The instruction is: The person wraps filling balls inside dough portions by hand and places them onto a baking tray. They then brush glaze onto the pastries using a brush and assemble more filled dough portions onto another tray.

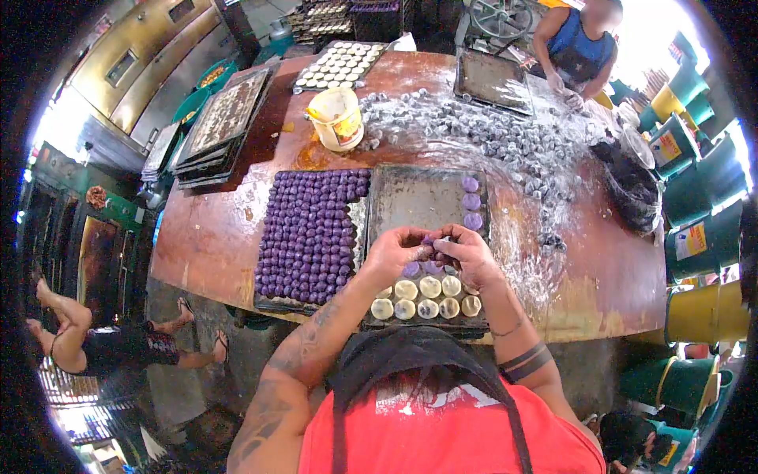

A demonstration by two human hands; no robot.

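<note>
My left hand (401,252) and my right hand (466,254) meet over the metal baking tray (414,197). Their fingertips pinch a small piece of purple dough (429,240), mostly covered by the fingers. Flattened purple dough rounds (471,202) line the tray's right side, and others show just below my hands. At its near end lie rows of pale dough rounds (429,287), some with dark marks. Left of it, a second tray is packed with dark purple balls (308,237); bare metal shows along its right edge.
Floury dark balls (505,146) spread over the table (205,237). A white bucket (337,122) stands behind the trays. Stacked trays (225,122) lie at left, a tray of pale rounds (341,65) at back. Another person (580,51) works far right; someone's legs (189,324) show left.
</note>
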